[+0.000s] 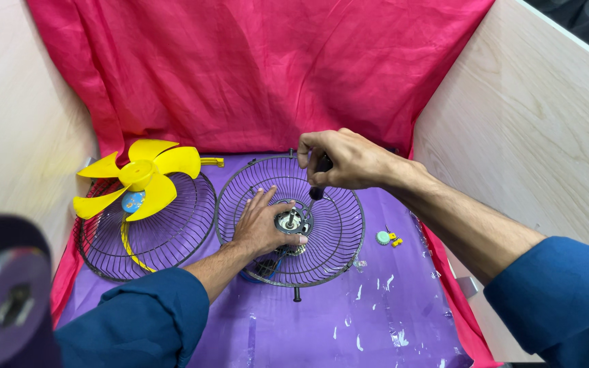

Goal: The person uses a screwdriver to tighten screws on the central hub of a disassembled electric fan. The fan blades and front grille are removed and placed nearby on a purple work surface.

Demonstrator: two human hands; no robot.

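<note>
While yellow blade [143, 178] rests on spare grille [146, 228] at left, left hand [262, 225] lies fingers spread on centre grille [290, 219] by motor hub [290, 220]; right hand [342, 160] grips screwdriver [318, 178] tight. Risk: tip slipping, small fasteners [388, 238] at right rolling off.

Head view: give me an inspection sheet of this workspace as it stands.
Surface: purple sheet, glossy, over pink cloth.
Job's things: rear fan guard lying flat, motor hub at its centre; screwdriver upright, tip near the hub.
Clutter: yellow fan blade resting on front fan guard; teal cap and small yellow pieces right of the rear guard.
Grippers: left hand flat on the guard by the hub; right hand grips the screwdriver.
Cables: dark wires under the rear guard, unclear.
Surroundings: wooden side panels.
</note>
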